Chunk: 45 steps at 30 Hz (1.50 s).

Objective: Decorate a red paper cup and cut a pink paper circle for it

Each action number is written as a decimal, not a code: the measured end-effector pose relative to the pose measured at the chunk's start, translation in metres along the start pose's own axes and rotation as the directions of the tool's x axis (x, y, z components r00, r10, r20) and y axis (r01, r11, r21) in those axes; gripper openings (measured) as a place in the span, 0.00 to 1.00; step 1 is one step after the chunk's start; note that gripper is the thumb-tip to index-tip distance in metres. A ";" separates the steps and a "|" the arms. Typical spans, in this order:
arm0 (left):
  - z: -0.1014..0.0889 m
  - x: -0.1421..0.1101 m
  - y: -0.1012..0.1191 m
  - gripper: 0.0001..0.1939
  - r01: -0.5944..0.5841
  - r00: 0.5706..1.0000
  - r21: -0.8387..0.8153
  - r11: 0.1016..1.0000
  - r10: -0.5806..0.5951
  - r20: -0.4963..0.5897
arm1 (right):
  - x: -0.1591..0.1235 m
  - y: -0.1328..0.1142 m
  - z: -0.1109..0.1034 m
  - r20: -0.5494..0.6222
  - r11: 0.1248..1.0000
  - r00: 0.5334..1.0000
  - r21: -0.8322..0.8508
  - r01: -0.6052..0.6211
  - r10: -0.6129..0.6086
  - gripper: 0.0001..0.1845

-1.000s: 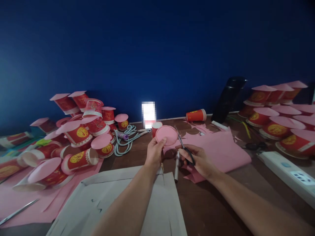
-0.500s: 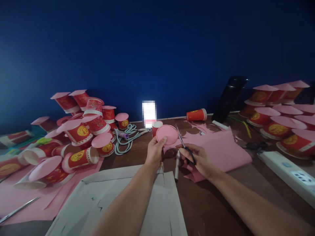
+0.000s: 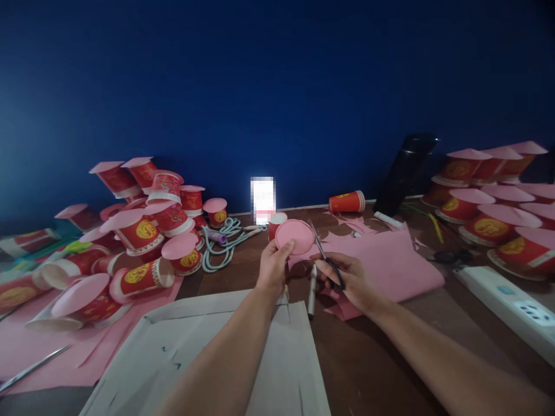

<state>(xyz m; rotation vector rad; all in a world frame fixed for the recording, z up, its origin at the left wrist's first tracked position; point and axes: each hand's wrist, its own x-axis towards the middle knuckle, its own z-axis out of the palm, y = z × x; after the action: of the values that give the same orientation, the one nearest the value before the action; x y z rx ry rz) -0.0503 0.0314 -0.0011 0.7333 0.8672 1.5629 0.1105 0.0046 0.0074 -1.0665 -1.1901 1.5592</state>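
My left hand (image 3: 274, 267) pinches a round pink paper disc (image 3: 295, 232), thumb on its face, with a darker ring showing near the disc's rim. Just right of it, my right hand (image 3: 344, 277) grips dark-handled scissors (image 3: 332, 268), their blades pointing up beside the disc's right edge. Whether the blades touch the paper I cannot tell. A white marker (image 3: 312, 292) lies on the table below the scissors. Behind the disc stands a red paper cup (image 3: 277, 222), partly hidden. A cut pink sheet (image 3: 390, 263) with jagged edges spreads beneath and right of my right hand.
Many red cups with pink disc tops crowd the left (image 3: 145, 231) and right (image 3: 488, 222). White board (image 3: 208, 352) lies under my left forearm. Cable (image 3: 221, 254), black bottle (image 3: 405, 173), power strip (image 3: 507, 303), fallen cups (image 3: 347, 202) and a second pair of scissors (image 3: 37, 367) surround the work.
Almost nothing differs. Both hands hold the disc and scissors in the same place; the view has shifted very slightly.
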 end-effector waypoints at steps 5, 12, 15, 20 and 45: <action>-0.001 0.000 -0.001 0.15 -0.005 1.000 0.028 1.000 0.006 -0.018 | 0.000 -0.001 0.002 -0.002 1.000 1.000 0.002 0.015 -0.015 0.23; -0.001 0.000 0.000 0.16 0.004 0.999 0.045 0.999 -0.002 -0.033 | 0.000 -0.003 0.002 -0.014 1.000 1.000 -0.028 0.005 -0.006 0.23; 0.000 -0.001 0.003 0.16 0.016 0.998 0.062 0.998 -0.012 -0.056 | 0.000 -0.001 0.001 -0.011 0.999 1.000 -0.025 0.023 -0.024 0.23; 0.000 -0.001 0.003 0.18 0.014 0.998 0.072 0.997 -0.009 -0.064 | 0.000 -0.002 0.002 -0.005 0.999 1.000 -0.020 0.028 -0.028 0.22; 0.006 -0.005 0.010 0.21 0.084 0.996 -0.050 0.995 -0.083 0.016 | 0.002 -0.001 0.001 -0.052 0.999 0.998 -0.030 0.036 -0.038 0.21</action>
<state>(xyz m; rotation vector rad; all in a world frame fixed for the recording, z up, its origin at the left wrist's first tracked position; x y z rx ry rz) -0.0495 0.0261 0.0102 0.6632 0.8345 1.4985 0.1089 0.0064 0.0081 -1.0918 -1.1930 1.4805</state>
